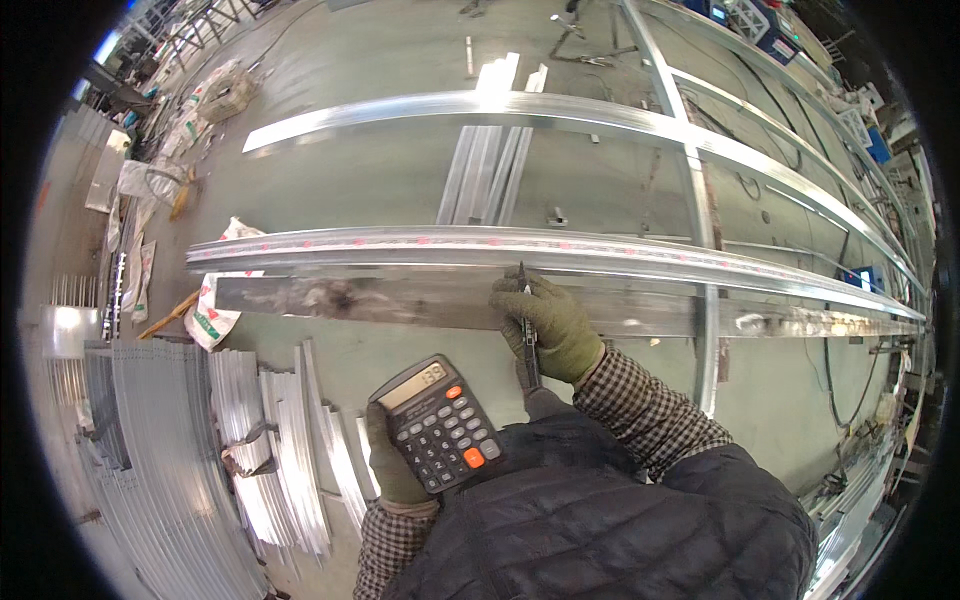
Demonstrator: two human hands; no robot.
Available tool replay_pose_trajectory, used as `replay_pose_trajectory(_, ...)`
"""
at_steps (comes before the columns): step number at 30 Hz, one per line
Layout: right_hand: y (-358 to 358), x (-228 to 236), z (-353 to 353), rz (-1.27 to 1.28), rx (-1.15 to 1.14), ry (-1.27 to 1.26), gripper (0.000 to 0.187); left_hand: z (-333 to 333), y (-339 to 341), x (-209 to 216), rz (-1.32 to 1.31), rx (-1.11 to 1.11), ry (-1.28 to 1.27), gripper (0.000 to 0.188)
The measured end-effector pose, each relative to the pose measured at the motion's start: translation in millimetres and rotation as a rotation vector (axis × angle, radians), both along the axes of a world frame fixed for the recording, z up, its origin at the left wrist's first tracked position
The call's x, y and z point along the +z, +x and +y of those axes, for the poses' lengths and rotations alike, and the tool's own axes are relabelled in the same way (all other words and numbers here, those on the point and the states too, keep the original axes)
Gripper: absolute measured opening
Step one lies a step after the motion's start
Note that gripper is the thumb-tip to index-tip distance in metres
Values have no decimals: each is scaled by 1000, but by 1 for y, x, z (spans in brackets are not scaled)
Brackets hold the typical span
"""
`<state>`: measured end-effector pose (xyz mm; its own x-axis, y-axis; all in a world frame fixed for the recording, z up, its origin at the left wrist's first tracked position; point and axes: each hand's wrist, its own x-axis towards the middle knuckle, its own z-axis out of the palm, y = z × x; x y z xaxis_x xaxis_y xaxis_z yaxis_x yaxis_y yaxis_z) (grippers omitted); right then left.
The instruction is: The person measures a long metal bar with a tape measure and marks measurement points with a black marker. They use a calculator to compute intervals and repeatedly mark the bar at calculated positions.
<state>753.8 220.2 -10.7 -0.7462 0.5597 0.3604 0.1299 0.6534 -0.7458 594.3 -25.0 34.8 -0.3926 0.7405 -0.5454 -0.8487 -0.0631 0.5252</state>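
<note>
My left hand (393,462), in a dark green glove, grips a black calculator (462,410) by its left side. The calculator is tilted, with its lit display and its grey and orange keys facing up. My right hand (567,335), gloved in the same green, is closed around a slim black pen (530,345) whose pointed end is up. That hand is at the near side of a long silver metal profile (400,247) with a pale, red-marked strip along it. Below it runs a wide dull metal bar (440,300), partly covered by the right hand.
Another long shiny profile (380,112) lies farther off across a metal frame (708,370). Short profiles (480,170) lie beneath it. Stacked metal lengths (165,450) are at the lower left, near a white sack (210,318). Blue machines (775,45) stand at the far right.
</note>
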Motion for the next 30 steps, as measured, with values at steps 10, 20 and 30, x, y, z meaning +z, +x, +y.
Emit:
replay_pose_trajectory(10,-124,5,-57,-3,-100,3,46,-50,-120,5,-150,9,13,65)
replay_pose_trajectory(20,-210,4,-78,-99,-156,66,43,-91,-188,-5,-106,80,36,71)
replay_pose_trajectory(30,-301,-6,-90,-110,43,32,42,-105,-215,1,-33,211,24,74)
